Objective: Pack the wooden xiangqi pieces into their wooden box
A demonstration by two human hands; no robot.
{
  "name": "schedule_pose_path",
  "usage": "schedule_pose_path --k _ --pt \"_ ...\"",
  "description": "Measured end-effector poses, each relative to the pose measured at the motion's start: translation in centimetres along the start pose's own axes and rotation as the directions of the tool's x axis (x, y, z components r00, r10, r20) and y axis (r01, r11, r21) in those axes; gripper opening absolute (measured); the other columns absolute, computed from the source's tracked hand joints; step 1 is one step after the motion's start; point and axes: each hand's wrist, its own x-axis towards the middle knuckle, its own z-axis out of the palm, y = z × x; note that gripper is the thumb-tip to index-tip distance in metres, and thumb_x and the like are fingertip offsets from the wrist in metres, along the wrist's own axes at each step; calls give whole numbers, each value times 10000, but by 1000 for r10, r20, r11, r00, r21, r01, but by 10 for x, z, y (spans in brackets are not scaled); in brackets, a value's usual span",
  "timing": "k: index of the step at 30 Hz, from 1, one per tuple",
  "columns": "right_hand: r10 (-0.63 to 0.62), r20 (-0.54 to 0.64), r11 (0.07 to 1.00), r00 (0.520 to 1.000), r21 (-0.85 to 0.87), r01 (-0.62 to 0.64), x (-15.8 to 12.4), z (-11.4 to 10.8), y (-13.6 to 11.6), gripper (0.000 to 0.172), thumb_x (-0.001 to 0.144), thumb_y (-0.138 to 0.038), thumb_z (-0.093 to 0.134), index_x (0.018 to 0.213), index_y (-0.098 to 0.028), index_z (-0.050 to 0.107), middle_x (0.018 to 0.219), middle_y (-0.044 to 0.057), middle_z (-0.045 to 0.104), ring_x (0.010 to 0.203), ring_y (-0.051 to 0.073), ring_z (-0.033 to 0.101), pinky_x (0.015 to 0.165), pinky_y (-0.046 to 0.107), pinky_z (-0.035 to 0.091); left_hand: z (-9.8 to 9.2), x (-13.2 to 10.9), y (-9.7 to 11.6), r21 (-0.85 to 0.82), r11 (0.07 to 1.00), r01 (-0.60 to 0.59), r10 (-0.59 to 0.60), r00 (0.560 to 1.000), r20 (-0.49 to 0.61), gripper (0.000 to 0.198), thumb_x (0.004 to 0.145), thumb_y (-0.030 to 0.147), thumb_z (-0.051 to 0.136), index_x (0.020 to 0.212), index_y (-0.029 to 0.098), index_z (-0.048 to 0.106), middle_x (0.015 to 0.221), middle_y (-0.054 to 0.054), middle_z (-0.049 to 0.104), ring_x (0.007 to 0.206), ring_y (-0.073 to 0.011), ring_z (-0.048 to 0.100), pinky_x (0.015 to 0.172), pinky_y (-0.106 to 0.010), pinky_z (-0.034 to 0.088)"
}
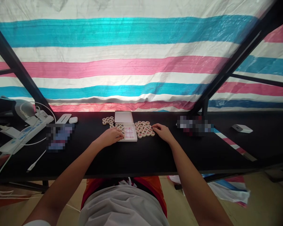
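Note:
A small white open box (pixel 131 140) stands on the black table with its lid (pixel 124 117) folded back. Xiangqi pieces with black characters (pixel 118 125) lie in the left part of the box; its right part shows a bare floor with reddish lines. My left hand (pixel 112 135) reaches over the box's left side, fingers bent together at a xiangqi piece, partly hiding the pieces beneath. Right of the box, several red-character xiangqi pieces (pixel 143 127) lie in rows. My right hand (pixel 162 131) rests at their right edge, fingers extended and slightly apart, fingertips beside the outermost pieces.
More black-character pieces (pixel 108 120) lie left of the lid. Further left are a white earphone case (pixel 73 120), a power strip (pixel 25 133) with cables and a blurred-out item (pixel 60 137). On the right lie another blurred-out item (pixel 194 125), a striped strip (pixel 233 144) and a white adapter (pixel 242 128).

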Motion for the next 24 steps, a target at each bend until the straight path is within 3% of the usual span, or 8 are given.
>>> schedule_pose_path --k 7,11,14,16,20,24 --pt "-5 1 1000 1000 -4 5 0 3 1 225 742 -305 515 847 -202 684 786 22 693 744 180 616 701 289 457 8 2 -1 61 998 -17 17 1000 0 266 922 262 427 923 194 685 920 -49 667 900 -183 593 831 -282 446" --pt "65 -12 998 998 -15 -65 9 3 4 224 742 -298 526 891 -197 660 780 24 680 742 177 625 713 299 469 0 0 -5 44 998 47 -45 997 -60 277 914 317 431 921 201 683 937 -47 659 929 -187 587 825 -274 455" --pt "214 23 977 977 2 -214 25 -2 4 300 725 -280 554 1002 -177 607 753 35 660 652 164 620 607 282 489 -11 -1 -29 60 981 183 -175 978 -116 297 906 345 414 966 218 675 977 -47 649 954 -196 586 823 -281 465" --pt "279 82 959 957 24 -282 38 -5 5 347 712 -268 569 1045 -174 580 784 49 658 603 150 607 518 257 482 -16 -2 -53 109 941 321 -303 941 -151 295 884 354 435 1028 225 659 1058 -58 625 984 -208 580 840 -293 465" --pt "297 68 955 952 0 -298 54 -5 11 314 716 -264 557 1012 -166 597 807 61 659 524 117 557 453 234 455 -16 -9 -89 251 858 448 -422 894 -155 359 867 321 433 1169 202 585 1114 -90 580 1062 -234 542 886 -315 448" --pt "225 -48 973 973 -35 -227 52 1 19 273 755 -264 514 987 -167 619 770 41 659 499 101 540 481 226 442 -13 -18 -93 244 843 479 -468 877 -106 355 879 349 407 1162 209 569 1082 -88 599 1061 -244 540 843 -316 463"
